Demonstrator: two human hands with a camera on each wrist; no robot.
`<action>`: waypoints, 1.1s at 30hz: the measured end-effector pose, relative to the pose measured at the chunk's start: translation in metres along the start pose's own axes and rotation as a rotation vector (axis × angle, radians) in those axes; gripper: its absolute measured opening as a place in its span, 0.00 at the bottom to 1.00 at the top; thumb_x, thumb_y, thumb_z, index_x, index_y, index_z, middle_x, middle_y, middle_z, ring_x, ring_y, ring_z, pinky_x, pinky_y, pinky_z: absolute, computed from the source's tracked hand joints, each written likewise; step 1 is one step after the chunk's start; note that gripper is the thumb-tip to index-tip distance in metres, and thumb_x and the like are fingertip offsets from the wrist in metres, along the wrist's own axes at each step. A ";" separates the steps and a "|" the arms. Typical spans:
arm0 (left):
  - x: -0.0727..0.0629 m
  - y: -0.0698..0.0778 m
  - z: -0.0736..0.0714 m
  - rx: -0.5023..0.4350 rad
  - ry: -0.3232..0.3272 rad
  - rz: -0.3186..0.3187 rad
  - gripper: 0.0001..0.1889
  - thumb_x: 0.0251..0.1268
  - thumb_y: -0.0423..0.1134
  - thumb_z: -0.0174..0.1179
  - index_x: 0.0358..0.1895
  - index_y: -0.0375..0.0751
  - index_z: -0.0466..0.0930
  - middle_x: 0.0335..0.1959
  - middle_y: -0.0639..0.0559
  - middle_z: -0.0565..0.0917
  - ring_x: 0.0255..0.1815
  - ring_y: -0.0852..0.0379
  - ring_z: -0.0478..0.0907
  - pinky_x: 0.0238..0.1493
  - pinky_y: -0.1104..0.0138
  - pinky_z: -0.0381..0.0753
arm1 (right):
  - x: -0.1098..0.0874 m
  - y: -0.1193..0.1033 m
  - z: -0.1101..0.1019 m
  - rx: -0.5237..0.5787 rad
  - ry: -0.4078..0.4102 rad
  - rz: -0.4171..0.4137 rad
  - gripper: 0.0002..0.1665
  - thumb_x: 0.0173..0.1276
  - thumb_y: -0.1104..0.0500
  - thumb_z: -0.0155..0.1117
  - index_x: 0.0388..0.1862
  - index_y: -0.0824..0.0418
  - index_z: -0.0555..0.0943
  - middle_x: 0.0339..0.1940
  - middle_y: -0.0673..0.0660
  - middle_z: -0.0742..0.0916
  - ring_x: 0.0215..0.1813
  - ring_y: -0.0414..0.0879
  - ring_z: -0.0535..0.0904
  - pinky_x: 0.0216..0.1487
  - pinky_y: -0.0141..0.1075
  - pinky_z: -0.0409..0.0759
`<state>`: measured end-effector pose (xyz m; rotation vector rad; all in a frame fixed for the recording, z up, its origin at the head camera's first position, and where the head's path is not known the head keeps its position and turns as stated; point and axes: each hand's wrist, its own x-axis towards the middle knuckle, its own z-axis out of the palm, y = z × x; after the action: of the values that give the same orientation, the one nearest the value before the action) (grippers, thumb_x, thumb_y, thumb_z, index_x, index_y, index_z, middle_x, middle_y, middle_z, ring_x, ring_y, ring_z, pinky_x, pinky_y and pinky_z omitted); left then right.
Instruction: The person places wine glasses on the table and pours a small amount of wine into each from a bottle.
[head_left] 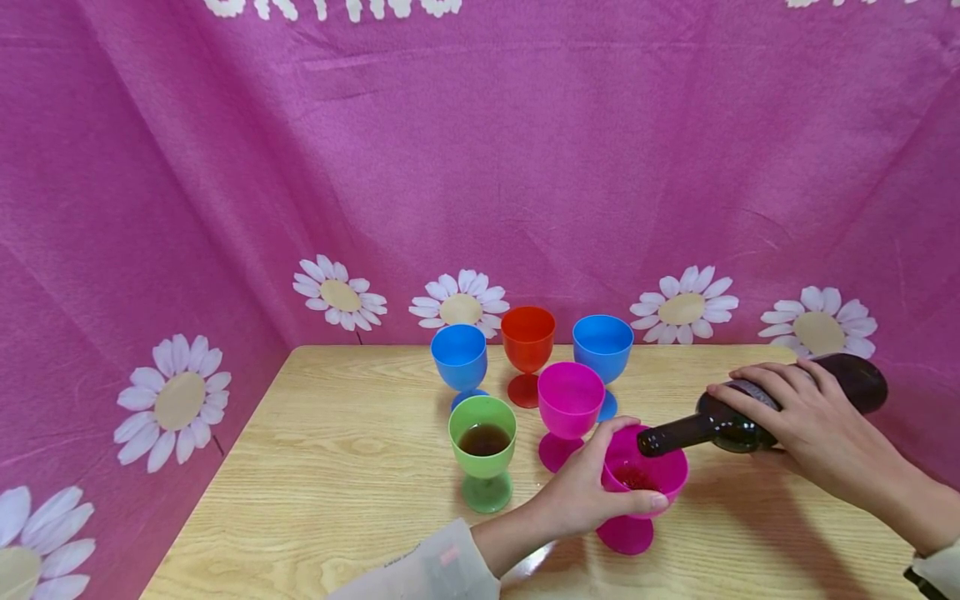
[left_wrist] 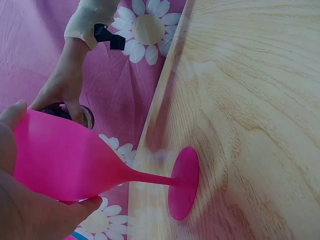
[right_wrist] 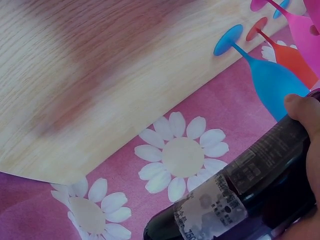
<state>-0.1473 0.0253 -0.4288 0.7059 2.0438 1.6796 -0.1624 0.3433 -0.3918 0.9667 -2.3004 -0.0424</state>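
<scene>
My left hand [head_left: 581, 498] grips the bowl of a magenta goblet [head_left: 628, 536], its thumb on the near side and fingers on the far side. In the left wrist view the goblet's foot [left_wrist: 184, 182] is on the tabletop. A little reddish, bubbly liquid [head_left: 636, 477] lies inside. My right hand [head_left: 813, 429] holds a dark wine bottle [head_left: 678, 435] round its body, tilted with its mouth over the goblet's rim. In the right wrist view the bottle's label [right_wrist: 212, 207] faces the camera. Whether liquid is flowing is hard to tell.
A light green goblet [head_left: 487, 492] with dark liquid stands left of my left hand. Behind are another magenta goblet [head_left: 572, 408], a red goblet [head_left: 528, 343] and two blue goblets [head_left: 459, 360]. A pink flowered cloth [head_left: 525, 167] hangs behind the wooden table [head_left: 337, 467].
</scene>
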 end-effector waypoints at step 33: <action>0.000 0.001 0.000 0.007 0.012 -0.025 0.42 0.60 0.47 0.75 0.73 0.71 0.60 0.62 0.73 0.75 0.60 0.74 0.72 0.51 0.71 0.81 | 0.000 0.000 -0.002 -0.009 -0.002 -0.003 0.44 0.78 0.26 0.23 0.69 0.47 0.76 0.57 0.62 0.82 0.54 0.65 0.77 0.54 0.67 0.68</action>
<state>-0.1471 0.0258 -0.4278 0.6709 2.0592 1.6672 -0.1611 0.3432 -0.3905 0.9657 -2.2989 -0.0551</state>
